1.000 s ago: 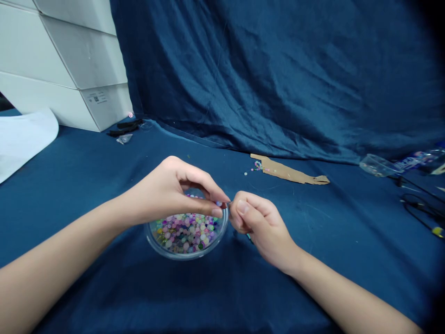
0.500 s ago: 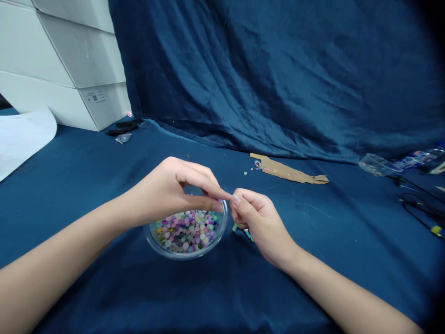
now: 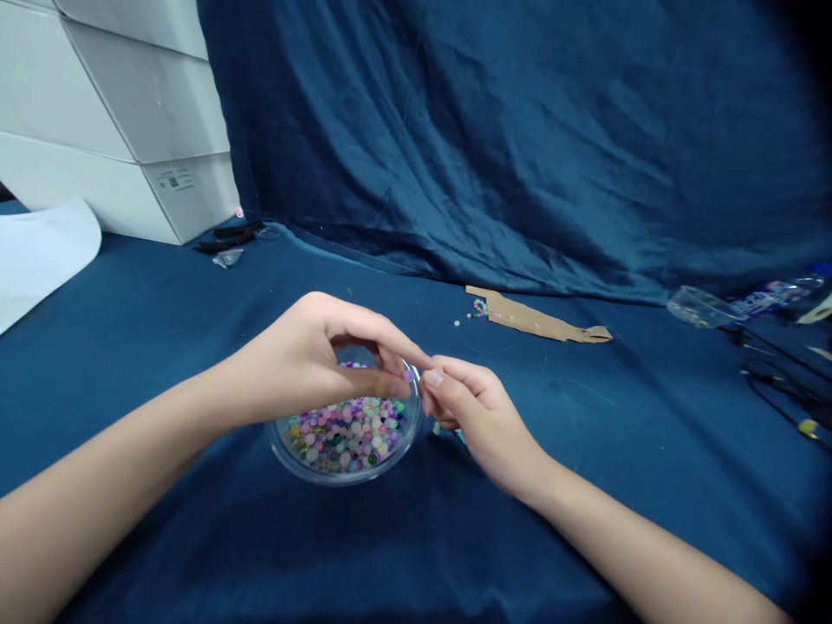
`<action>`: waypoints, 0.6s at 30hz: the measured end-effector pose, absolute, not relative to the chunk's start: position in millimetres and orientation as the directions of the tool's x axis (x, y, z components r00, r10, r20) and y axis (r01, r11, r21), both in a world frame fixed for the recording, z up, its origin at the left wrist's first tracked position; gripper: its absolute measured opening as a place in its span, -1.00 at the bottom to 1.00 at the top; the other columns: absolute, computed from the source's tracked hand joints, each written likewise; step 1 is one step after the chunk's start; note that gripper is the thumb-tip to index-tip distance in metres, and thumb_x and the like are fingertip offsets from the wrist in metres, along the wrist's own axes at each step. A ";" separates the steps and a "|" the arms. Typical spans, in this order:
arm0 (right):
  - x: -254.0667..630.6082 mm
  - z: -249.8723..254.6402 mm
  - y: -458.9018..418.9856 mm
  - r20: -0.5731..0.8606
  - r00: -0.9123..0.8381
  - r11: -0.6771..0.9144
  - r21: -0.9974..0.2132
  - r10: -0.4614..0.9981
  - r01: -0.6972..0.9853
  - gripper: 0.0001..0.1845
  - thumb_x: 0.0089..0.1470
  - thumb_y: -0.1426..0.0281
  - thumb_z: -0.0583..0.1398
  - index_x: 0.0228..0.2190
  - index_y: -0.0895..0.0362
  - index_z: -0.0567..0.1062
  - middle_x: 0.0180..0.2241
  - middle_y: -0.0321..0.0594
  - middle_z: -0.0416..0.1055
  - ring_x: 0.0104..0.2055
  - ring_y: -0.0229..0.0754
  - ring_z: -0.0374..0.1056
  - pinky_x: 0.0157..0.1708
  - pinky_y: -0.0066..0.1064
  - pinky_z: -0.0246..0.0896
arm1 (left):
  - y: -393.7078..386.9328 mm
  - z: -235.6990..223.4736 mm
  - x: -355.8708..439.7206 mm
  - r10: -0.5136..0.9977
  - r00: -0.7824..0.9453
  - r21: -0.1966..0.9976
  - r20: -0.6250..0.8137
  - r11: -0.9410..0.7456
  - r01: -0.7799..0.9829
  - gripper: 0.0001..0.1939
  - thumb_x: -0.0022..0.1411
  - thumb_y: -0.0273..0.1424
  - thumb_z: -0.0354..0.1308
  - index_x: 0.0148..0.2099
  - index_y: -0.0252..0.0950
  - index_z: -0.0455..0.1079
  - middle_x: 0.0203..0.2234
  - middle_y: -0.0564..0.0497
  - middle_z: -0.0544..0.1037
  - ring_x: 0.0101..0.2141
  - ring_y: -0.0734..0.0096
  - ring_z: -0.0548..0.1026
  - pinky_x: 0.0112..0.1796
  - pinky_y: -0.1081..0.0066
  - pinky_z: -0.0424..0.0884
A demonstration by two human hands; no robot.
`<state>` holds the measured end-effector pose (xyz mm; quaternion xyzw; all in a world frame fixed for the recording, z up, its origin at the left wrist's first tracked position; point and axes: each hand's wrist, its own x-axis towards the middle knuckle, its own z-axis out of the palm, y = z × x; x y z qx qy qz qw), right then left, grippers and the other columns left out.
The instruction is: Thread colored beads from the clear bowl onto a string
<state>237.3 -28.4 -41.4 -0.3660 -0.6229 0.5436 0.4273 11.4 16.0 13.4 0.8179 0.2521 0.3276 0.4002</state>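
We worked at a bench (image 3: 604, 511) covered in dark blue cloth, with a matching blue drape (image 3: 520, 147) hanging behind its back edge and stacked white cartons (image 3: 123, 113) at the back left corner. A sheet of white paper (image 3: 39, 260) lay along the left edge. A clear plastic tray (image 3: 698, 308) and a black cable (image 3: 776, 381) sat toward the right edge, and a torn cardboard strip (image 3: 536, 319) lay near the back, its long axis running roughly left to right, with a few loose beads (image 3: 479, 306) at its left end. Nearer the front edge, around the middle, stood a glass bowl (image 3: 344, 479) heaped with pastel beads (image 3: 347, 438). Our left hand (image 3: 302, 364) reached over the bowl's far rim, its grip narrowed to a pinch of thumb and forefinger around a small purple bead (image 3: 408, 375). Our right hand (image 3: 481, 416) came in from the right, its grip closed and its fingertips (image 3: 432, 378) just beside that bead, which lay nearer the left hand. Green and teal beads (image 3: 437, 427) showed beneath the right hand; what its fingers held was too small to tell.
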 end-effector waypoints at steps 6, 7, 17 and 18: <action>236.1 -41.0 -28.7 0.141 -0.386 0.151 -0.989 0.912 -0.005 -0.57 0.43 0.16 0.19 -0.46 0.10 0.42 -0.49 -0.38 0.23 -0.47 -0.28 -0.02 -0.41 -0.36 -0.05 | 17.0 15.2 7.5 0.643 0.694 0.827 0.324 -0.549 0.124 -0.83 0.27 -0.52 0.44 -0.12 -0.17 0.74 -0.34 0.02 0.71 -0.29 0.39 0.65 -0.25 0.50 0.56; 236.4 -41.0 -29.1 0.143 -0.381 0.155 -0.988 0.914 0.001 -0.57 0.43 0.14 0.19 -0.45 0.10 0.42 -0.48 -0.38 0.23 -0.46 -0.27 -0.01 -0.40 -0.36 -0.04 | 17.1 15.5 7.5 0.646 0.695 0.836 0.316 -0.536 0.117 -0.81 0.27 -0.53 0.44 -0.11 -0.17 0.74 -0.34 0.02 0.71 -0.29 0.40 0.65 -0.25 0.50 0.56; 241.4 -37.6 -30.8 0.469 -0.369 0.524 -0.850 0.802 0.058 -0.76 0.47 0.28 0.23 -0.28 0.06 0.59 -0.19 -0.23 0.43 -0.10 -0.15 0.36 -0.02 -0.27 0.25 | 11.7 13.6 9.9 0.671 0.616 0.842 0.414 -0.539 0.022 -0.84 0.24 -0.52 0.48 -0.13 -0.21 0.72 -0.33 0.03 0.72 -0.30 0.43 0.66 -0.28 0.56 0.55; 241.1 -39.4 -30.5 0.467 -0.359 0.499 -0.867 0.808 -0.005 -0.72 0.50 0.28 0.20 -0.30 0.06 0.57 -0.23 -0.24 0.44 -0.14 -0.16 0.37 -0.05 -0.28 0.26 | 12.5 14.5 8.7 0.662 0.632 0.827 0.402 -0.559 0.060 -0.83 0.25 -0.52 0.47 -0.11 -0.21 0.71 -0.32 0.03 0.73 -0.30 0.43 0.67 -0.27 0.56 0.55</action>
